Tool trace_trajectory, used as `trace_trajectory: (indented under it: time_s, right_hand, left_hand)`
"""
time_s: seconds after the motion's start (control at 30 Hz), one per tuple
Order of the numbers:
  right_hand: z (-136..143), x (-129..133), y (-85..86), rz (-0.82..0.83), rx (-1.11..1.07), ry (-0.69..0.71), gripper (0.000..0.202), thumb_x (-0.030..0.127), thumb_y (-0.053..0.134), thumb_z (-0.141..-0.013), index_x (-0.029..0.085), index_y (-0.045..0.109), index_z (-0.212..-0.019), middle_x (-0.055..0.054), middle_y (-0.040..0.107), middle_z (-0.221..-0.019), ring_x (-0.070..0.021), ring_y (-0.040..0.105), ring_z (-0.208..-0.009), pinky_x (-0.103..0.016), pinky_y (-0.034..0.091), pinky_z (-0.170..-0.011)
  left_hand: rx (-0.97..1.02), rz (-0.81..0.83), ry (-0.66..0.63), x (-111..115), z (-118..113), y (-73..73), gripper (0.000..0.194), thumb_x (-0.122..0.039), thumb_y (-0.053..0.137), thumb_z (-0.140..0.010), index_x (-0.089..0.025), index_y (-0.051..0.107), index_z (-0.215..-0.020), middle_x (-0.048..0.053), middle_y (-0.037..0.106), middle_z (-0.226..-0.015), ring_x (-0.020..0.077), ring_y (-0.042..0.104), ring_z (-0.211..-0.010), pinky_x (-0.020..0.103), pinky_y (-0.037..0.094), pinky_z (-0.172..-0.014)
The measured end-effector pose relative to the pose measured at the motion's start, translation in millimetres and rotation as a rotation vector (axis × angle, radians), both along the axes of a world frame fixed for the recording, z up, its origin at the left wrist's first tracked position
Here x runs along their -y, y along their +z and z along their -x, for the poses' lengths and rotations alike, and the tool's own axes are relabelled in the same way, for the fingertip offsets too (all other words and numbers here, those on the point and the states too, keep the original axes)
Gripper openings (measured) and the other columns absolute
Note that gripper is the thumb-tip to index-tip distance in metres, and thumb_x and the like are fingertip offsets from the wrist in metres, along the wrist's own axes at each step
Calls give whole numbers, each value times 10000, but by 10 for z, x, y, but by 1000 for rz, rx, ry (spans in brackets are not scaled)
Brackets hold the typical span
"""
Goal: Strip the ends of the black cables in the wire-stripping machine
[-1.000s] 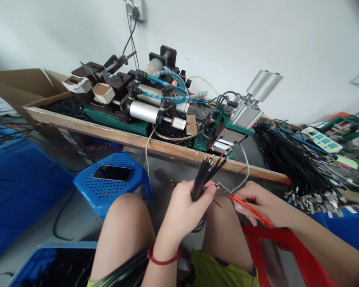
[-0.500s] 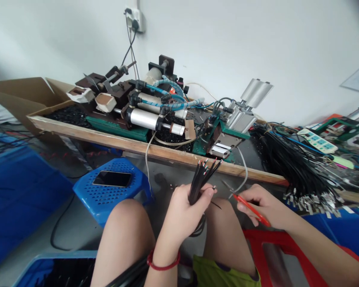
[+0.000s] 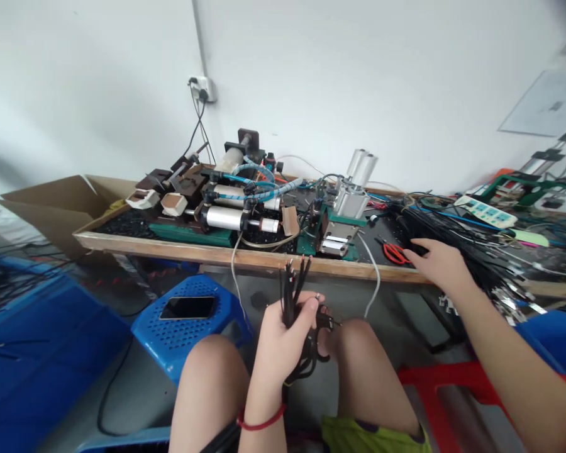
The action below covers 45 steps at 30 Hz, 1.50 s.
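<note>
My left hand (image 3: pixel 285 333) is wrapped round a bundle of black cables (image 3: pixel 290 299), whose stripped ends with small coloured wires point up. The looped lower part of the bundle hangs beneath my palm. Over the bench's front edge, my right hand (image 3: pixel 436 261) has its thumb and fingers closed around a dark piece that I cannot make out. Just left of those fingertips, red-handled scissors (image 3: pixel 395 253) lie on the bench. A pile of black cables with metal connectors (image 3: pixel 509 292) lies to the right, partly behind my right hand.
The wooden-edged bench (image 3: pixel 188 251) carries a machine with silver cylinders (image 3: pixel 224 218) and a smaller green-based press (image 3: pixel 337 236). A phone (image 3: pixel 188 307) lies on a blue stool (image 3: pixel 163 340). Blue bins flank both sides, and a red stool (image 3: pixel 446 376) stands at right.
My right hand has moved up and forward to the bench, and the red-handled scissors have left it for the tabletop. My left hand still holds the bundle. The view has shifted.
</note>
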State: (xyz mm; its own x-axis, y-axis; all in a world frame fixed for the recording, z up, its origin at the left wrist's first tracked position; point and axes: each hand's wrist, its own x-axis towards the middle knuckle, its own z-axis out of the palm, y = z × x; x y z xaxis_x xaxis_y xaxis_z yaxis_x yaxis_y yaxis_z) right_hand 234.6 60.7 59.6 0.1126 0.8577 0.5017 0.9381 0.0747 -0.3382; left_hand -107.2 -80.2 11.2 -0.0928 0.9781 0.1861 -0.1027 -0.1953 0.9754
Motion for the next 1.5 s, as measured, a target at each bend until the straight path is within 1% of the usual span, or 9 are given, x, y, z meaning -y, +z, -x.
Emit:
trace_trajectory:
  time_s: [0.07,0.2,0.27,0.37,0.5,0.7,0.97,1.4,1.5]
  right_hand:
    - [341,322,-114,-64,-57,113,398,410,581,-889,147,840,-1038,-194,847,-1077,-284,769,-745,-420,625,-750]
    - [1178,1282,-363,-157,-124,411,304,358,560,-1041,250,827,-945,-70,857,-1016,-213,811,-864,-296,656,-768]
    - [1544,1680,-422,-277,-182,604,232,205,590,-1061,249,815,-1098,-69,845,-1087,-202,816,-977,-295,662,-877]
    - [1912,1964,-403,-287,-206,740,384,112,582,-1052,253,750,-1367,-91,804,-1320,-225,790,-1179,-337,666,-1012]
    - [2112,1936,-345,-256,-180,772,471,105,532,-1061,285,727,-1450,-94,760,-1440,-268,782,-1222,-443,675,-1050]
    - [2327,1935,-384,-347,-148,655,425,76,520,-1041,201,753,-1373,-120,802,-1350,-287,793,-1159,-460,681,-999]
    - [2548,2159,-184,-219,76,463,266,94,649,-1012,253,849,-1087,-38,841,-1041,-267,751,-857,-377,579,-752]
    - [2620,2199,-54,-42,171,477,289,80,670,-1003,281,852,-906,21,867,-905,-208,798,-807,-314,502,-740]
    - [2639,2205,-50,-38,158,525,312,38,653,-970,274,853,-939,19,867,-900,-193,815,-759,-279,506,-683]
  left_hand:
    - [13,-22,12,21,22,20,286,-418,736,-952,-164,865,-933,5,679,-616,197,724,-700,293,590,-748]
    - [34,-34,31,71,74,35,277,-426,769,-945,-170,874,-948,13,726,-635,165,692,-654,263,574,-709]
    - [40,-24,32,100,105,23,296,-445,780,-946,-172,883,-994,34,777,-699,172,715,-682,259,584,-708]
    - [47,-15,30,146,163,1,335,-479,794,-941,-179,889,-1057,79,855,-874,220,791,-823,292,629,-798]
    - [73,-22,72,221,265,13,370,-518,727,-991,-197,883,-1089,103,880,-1035,266,827,-977,338,653,-887]
    - [55,-96,157,380,400,105,255,-413,770,-889,-205,890,-975,103,879,-1058,309,814,-1060,405,630,-1006]
    - [11,-148,228,539,614,127,282,-452,767,-813,-196,878,-855,112,866,-881,336,818,-898,441,642,-891]
    - [-39,-202,320,676,696,193,489,-593,766,-892,-153,896,-1062,98,831,-800,288,786,-792,379,633,-802]
    - [-54,-195,362,730,717,234,506,-654,780,-866,-161,882,-813,144,855,-864,327,806,-819,393,641,-786]
